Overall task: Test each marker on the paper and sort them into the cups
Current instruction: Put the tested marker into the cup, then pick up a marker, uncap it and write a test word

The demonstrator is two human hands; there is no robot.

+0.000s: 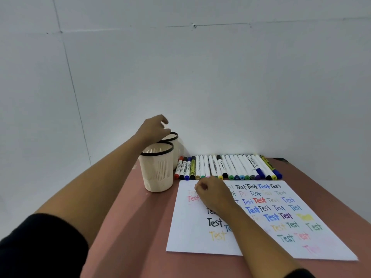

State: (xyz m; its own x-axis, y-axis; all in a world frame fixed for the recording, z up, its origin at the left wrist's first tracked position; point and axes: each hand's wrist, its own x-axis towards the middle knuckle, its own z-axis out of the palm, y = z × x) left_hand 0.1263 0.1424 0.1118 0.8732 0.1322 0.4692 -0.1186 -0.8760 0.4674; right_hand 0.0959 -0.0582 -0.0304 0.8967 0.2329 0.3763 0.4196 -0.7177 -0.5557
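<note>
Left hand [155, 128] hovers over the far cup [174, 136] beyond the paper [200, 239], fingers loose, apparently empty. Right hand [212, 194] lies curled at the paper's far edge, contents indeterminate. Judged step: fetching the next of the markers [230, 167] just beyond, which calls for a clean single pinch.

Soft, even, somewhat dim light gives you a cool grey wall [200, 77]; the cups [158, 169] cast a faint shadow rightward at the far left corner of the table [130, 227]. Wide-angle distortion bows its edges, and your left hand [153, 128] looks slightly blurred.
</note>
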